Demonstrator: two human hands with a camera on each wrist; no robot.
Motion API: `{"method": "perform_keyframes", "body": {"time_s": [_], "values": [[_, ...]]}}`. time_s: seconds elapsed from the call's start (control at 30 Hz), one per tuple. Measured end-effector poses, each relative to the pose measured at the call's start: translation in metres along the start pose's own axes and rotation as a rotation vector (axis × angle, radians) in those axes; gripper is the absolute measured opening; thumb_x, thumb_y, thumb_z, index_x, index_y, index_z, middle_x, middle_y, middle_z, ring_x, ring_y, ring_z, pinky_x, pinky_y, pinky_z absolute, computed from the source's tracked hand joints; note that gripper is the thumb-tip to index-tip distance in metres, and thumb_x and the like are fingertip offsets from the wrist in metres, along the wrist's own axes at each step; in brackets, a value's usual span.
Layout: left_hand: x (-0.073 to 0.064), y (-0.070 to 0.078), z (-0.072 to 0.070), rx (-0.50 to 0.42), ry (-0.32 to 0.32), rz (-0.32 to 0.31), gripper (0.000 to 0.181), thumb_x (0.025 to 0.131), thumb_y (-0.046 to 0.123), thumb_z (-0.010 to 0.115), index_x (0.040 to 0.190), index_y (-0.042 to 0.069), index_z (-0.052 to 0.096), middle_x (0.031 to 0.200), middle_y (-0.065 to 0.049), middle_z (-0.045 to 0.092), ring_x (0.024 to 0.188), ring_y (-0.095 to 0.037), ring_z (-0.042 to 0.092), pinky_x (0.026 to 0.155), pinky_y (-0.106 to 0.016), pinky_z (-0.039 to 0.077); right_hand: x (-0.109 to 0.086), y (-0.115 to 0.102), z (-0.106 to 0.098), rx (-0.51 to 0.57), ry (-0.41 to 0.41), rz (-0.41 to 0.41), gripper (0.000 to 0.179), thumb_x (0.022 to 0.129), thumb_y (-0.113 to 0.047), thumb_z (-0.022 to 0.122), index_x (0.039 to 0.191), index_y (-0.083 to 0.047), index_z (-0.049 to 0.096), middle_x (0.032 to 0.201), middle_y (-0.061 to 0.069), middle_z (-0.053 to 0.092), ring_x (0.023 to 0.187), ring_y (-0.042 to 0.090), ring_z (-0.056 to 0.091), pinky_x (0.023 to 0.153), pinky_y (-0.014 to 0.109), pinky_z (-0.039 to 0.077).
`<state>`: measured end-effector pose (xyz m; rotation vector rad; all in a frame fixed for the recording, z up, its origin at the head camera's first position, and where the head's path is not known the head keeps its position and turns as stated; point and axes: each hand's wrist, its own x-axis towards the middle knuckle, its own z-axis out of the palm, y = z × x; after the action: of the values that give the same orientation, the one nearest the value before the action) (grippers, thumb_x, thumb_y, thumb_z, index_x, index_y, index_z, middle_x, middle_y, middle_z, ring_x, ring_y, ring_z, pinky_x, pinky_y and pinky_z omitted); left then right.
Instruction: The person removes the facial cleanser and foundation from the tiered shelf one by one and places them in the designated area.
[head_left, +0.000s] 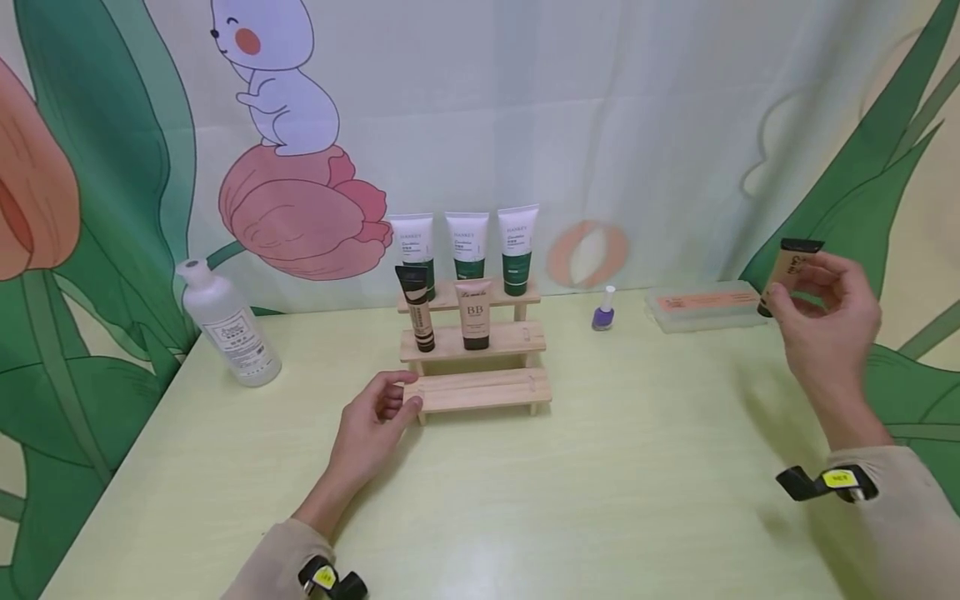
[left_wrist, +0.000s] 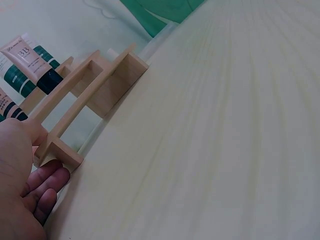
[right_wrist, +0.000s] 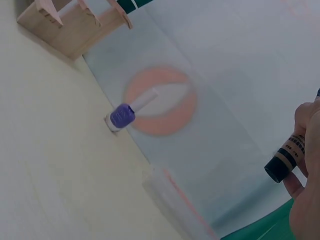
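My left hand (head_left: pixel 375 421) grips the left end of the lowest step of a three-tier wooden display stand (head_left: pixel 480 392). In the left wrist view its thumb lies over the step's end, with curled fingers beneath. On the middle tier stand a black-and-tan tube (head_left: pixel 417 312) and a pink BB cream tube (head_left: pixel 474 312). Three white-and-green tubes (head_left: pixel 517 237) line the top tier. Off to the right, my right hand (head_left: pixel 832 321) pinches a small tan tube (head_left: pixel 787 268) above the table, its black cap (right_wrist: pixel 279 169) pointing down. Fingers hide part of that tube's label.
A white pump bottle (head_left: pixel 234 325) stands at the table's left. Right of the stand is a purple nail polish bottle (head_left: pixel 603 313) with a white cap. A translucent flat case (head_left: pixel 701 307) lies at the back right, before a printed curtain (head_left: pixel 465 100).
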<state>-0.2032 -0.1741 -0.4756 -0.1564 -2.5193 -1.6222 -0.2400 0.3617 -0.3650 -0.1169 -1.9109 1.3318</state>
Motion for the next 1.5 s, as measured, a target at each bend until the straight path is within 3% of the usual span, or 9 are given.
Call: {"method": "perform_keyframes", "body": {"time_s": [0.43, 0.7, 0.8, 1.03, 1.5], "values": [[0.001, -0.002, -0.001, -0.003, 0.003, 0.018, 0.031, 0.108, 0.020, 0.077, 0.139, 0.020, 0.072, 0.113, -0.008, 0.069, 0.100, -0.022, 0.064, 0.089, -0.024, 0.054, -0.018, 0.047, -0.019, -0.151, -0.059, 0.071, 0.049, 0.099, -0.012, 0.079, 0.148, -0.015, 0.069, 0.118, -0.019, 0.065, 0.105, 0.000, 0.063, 0.084, 0.008, 0.050], [0.001, -0.002, -0.001, -0.003, -0.002, 0.019, 0.031, 0.108, 0.020, 0.077, 0.138, 0.021, 0.072, 0.113, -0.008, 0.069, 0.099, -0.022, 0.064, 0.088, -0.024, 0.054, -0.032, 0.082, -0.032, -0.272, -0.202, 0.115, 0.052, 0.101, -0.014, 0.078, 0.151, -0.004, 0.066, 0.111, -0.024, 0.061, 0.099, -0.006, 0.058, 0.080, 0.003, 0.047], [0.001, -0.002, -0.002, -0.004, -0.003, 0.017, 0.031, 0.108, 0.020, 0.077, 0.138, 0.021, 0.072, 0.113, -0.008, 0.069, 0.099, -0.023, 0.064, 0.088, -0.024, 0.054, -0.038, 0.093, -0.034, -0.346, -0.269, 0.085, 0.051, 0.103, -0.014, 0.077, 0.151, -0.001, 0.066, 0.111, -0.017, 0.062, 0.095, -0.008, 0.056, 0.078, 0.002, 0.046], [0.000, -0.001, -0.002, -0.004, -0.001, 0.011, 0.032, 0.108, 0.019, 0.077, 0.139, 0.020, 0.072, 0.112, -0.008, 0.070, 0.100, -0.023, 0.064, 0.088, -0.024, 0.054, -0.043, 0.106, -0.031, -0.448, -0.338, 0.018, 0.047, 0.105, -0.018, 0.077, 0.147, 0.000, 0.069, 0.124, 0.018, 0.069, 0.090, -0.009, 0.052, 0.074, 0.004, 0.042], [0.000, 0.001, -0.001, 0.009, 0.000, 0.021, 0.031, 0.109, 0.021, 0.075, 0.140, 0.019, 0.071, 0.113, -0.008, 0.070, 0.099, -0.021, 0.064, 0.089, -0.025, 0.054, -0.046, 0.113, -0.032, -0.484, -0.379, 0.007, 0.043, 0.105, -0.024, 0.077, 0.140, 0.001, 0.073, 0.120, 0.023, 0.073, 0.088, -0.011, 0.051, 0.075, 0.010, 0.042]]}}
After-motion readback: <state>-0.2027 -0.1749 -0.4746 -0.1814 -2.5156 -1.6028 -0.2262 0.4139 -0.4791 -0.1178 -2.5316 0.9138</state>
